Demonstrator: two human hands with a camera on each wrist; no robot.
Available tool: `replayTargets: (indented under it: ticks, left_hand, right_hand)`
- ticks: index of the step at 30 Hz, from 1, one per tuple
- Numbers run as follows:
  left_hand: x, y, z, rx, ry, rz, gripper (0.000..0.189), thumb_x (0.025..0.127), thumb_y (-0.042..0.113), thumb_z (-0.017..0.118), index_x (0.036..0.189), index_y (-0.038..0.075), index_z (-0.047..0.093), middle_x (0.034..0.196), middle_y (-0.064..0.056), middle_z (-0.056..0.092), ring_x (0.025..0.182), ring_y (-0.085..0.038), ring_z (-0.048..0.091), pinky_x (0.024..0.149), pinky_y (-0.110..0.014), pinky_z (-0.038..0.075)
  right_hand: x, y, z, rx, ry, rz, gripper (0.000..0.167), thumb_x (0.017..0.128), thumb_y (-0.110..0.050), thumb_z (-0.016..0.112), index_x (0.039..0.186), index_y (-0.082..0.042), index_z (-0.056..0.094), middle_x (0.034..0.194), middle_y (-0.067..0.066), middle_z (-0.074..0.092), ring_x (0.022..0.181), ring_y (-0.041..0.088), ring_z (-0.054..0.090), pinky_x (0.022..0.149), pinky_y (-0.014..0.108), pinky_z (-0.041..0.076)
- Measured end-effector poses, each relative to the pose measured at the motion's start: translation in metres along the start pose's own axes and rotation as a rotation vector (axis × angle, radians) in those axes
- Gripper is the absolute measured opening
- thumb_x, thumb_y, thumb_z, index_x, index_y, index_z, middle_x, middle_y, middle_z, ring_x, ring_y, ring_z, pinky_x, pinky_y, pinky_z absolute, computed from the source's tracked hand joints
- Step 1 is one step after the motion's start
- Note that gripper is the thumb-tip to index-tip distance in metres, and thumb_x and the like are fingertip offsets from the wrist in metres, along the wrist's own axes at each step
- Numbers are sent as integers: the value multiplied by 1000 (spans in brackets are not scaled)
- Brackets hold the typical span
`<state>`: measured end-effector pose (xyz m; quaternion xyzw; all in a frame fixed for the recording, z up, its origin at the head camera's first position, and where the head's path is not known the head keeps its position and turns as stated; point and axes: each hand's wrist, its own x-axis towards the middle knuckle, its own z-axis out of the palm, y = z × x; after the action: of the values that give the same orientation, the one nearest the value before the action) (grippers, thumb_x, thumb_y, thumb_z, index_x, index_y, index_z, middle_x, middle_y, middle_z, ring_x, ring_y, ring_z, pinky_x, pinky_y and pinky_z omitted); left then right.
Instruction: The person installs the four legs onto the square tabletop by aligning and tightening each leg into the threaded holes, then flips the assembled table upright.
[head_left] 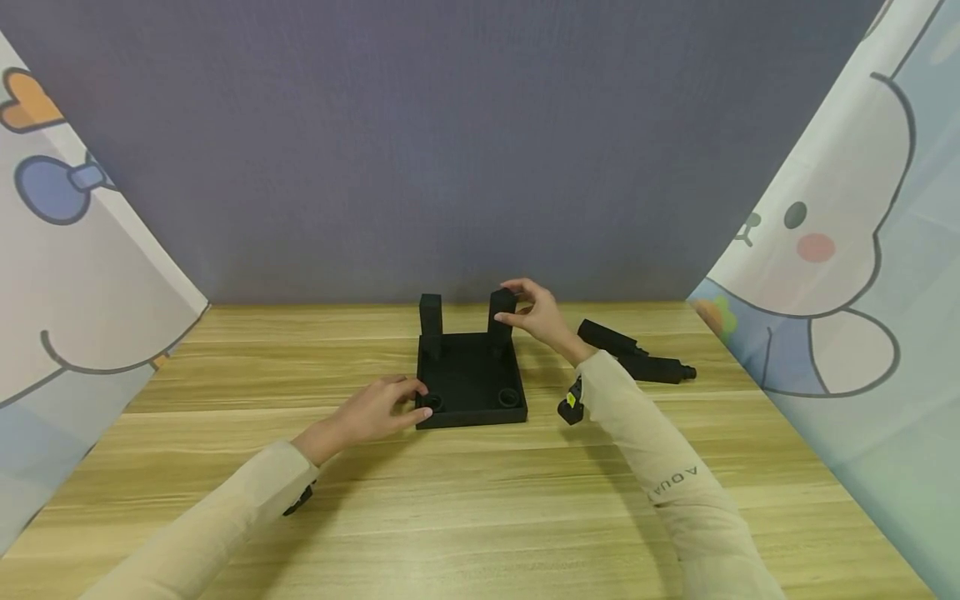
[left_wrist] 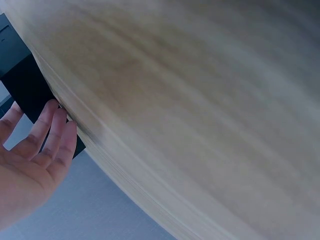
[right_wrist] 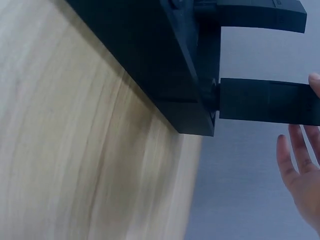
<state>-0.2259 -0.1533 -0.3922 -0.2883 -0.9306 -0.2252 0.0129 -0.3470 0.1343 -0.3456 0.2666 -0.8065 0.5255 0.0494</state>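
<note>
A black square tray-like base (head_left: 468, 367) with a raised rim lies on the wooden table; ring-shaped sockets (head_left: 508, 397) show at its two near corners. Two blocky black legs stand at its far corners, a left one (head_left: 431, 321) and a right one (head_left: 498, 321). Near its top, my right hand (head_left: 538, 315) holds the right leg between thumb and fingers. In the right wrist view this leg (right_wrist: 265, 101) meets the base at a narrow stub. My left hand (head_left: 382, 408) touches the base's near left corner, its relaxed fingers (left_wrist: 60, 135) against the side wall.
Two more black legs lie to the right, a farther one (head_left: 606, 336) and a nearer one (head_left: 656, 368) with a narrow stub at its end. A grey panel (head_left: 450, 150) rises behind the table (head_left: 450, 517). Cartoon-printed curtains (head_left: 817, 275) flank both sides.
</note>
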Motion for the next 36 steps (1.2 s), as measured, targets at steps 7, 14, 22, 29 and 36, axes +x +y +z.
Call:
replayTargets:
  ticks: [7, 14, 22, 29, 36]
  left_hand:
    - [-1, -1, 1, -4, -7, -13, 39, 89, 44, 55, 113, 15, 60, 110, -7, 61, 94, -21, 61, 75, -36, 52]
    - [-1, -1, 1, -5, -14, -17, 39, 89, 45, 54, 113, 15, 60, 111, -7, 61, 95, -21, 62, 76, -36, 52]
    - [0, -3, 3, -1, -4, -1, 38, 89, 45, 54, 112, 15, 60, 109, -8, 62, 93, -21, 62, 74, -35, 52]
    - [0, -2, 3, 1, 4, -3, 37, 89, 44, 55, 111, 15, 60, 108, -7, 62, 92, -20, 62, 74, -35, 52]
    - [0, -1, 3, 7, 4, -7, 38, 89, 45, 55, 112, 15, 60, 108, -7, 62, 92, -19, 62, 74, -35, 52]
  right_hand:
    - [3, -2, -7, -28, -99, -6, 51, 80, -7, 70, 126, -5, 49, 129, 16, 47, 108, 32, 52, 87, 44, 48]
    - [6, 0, -13, -29, -170, -12, 51, 80, -4, 68, 127, -5, 48, 130, 16, 46, 111, 32, 53, 87, 43, 49]
    - [-2, -8, -7, -21, -78, -28, 45, 80, -3, 68, 121, 2, 51, 116, 22, 53, 101, 37, 57, 83, 45, 51]
    - [-12, -27, 0, -19, 17, -19, 43, 78, 1, 69, 116, 9, 51, 109, 29, 54, 92, 44, 58, 71, 44, 53]
    - [-12, -32, -3, -7, -28, -28, 46, 79, 5, 66, 120, 11, 48, 112, 31, 50, 97, 47, 55, 82, 53, 48]
